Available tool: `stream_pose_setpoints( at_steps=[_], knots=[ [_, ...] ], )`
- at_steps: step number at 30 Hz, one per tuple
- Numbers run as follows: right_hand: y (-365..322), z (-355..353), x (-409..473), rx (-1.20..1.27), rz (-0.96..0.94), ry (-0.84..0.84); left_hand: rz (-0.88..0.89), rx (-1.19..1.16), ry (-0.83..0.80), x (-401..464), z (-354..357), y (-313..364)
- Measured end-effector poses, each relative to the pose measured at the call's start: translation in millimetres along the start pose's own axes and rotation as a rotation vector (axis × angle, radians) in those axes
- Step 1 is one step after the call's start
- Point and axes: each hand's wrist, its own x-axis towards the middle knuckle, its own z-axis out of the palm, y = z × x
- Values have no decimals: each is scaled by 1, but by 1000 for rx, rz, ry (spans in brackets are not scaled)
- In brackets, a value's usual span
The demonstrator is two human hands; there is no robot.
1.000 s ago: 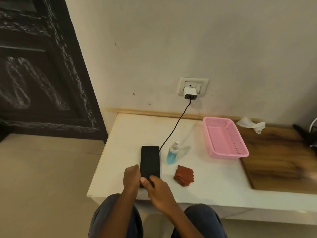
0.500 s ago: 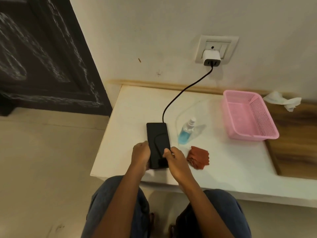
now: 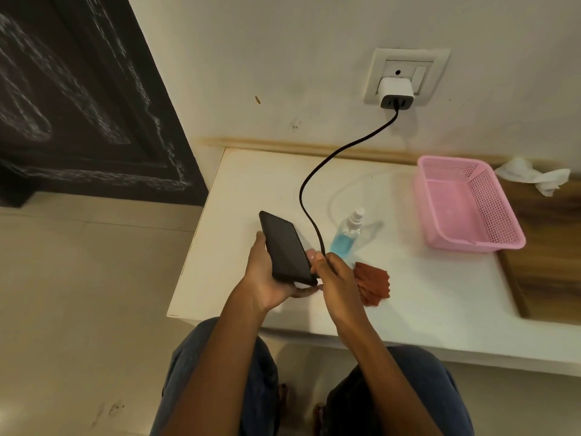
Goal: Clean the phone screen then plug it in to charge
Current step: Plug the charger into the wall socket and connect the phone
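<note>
My left hand [image 3: 267,278] grips a black phone [image 3: 285,247], lifted off the white table [image 3: 245,184] and tilted, screen dark. My right hand [image 3: 334,278] pinches the end of the black charging cable [image 3: 309,180] at the phone's lower edge; the plug tip is hidden by my fingers. The cable runs up to a white charger [image 3: 395,92] in the wall socket [image 3: 407,58]. A small spray bottle [image 3: 345,237] of blue liquid stands just right of the cable. A folded red-brown cloth [image 3: 372,284] lies behind my right hand.
A pink plastic basket [image 3: 471,234] sits to the right on the table. Beyond it lies a crumpled white tissue [image 3: 534,177] on a wooden surface [image 3: 547,247]. A dark door [image 3: 78,105] stands at left. My knees are below the table edge.
The phone lay flat on the table with both hands at its near end; now my left hand has lifted and tilted it, and my right hand holds the cable end against it.
</note>
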Motion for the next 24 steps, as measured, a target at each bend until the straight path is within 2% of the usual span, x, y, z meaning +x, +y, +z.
stream_pose_setpoints(
  at_steps=[4,7,11,16,18,21,24],
  knots=[
    [-7,-3,-2,83,32,7,28,-152,-53,-4,1,7],
    [-14,0,-7,64,-65,-3,51,-243,-81,-5,4,13],
    [-27,-5,-12,64,-159,70,116,-339,-49,-8,11,19],
    [-46,-19,-26,251,-113,-255,145,-407,-83,-12,18,22],
    [-52,-19,-30,258,-160,-329,149,-408,-77,-13,21,22],
    [-57,-15,-32,286,-274,-284,141,-390,-66,-14,22,22],
    [-56,-14,-29,261,-369,-102,115,-365,-64,-17,22,22]
  ],
)
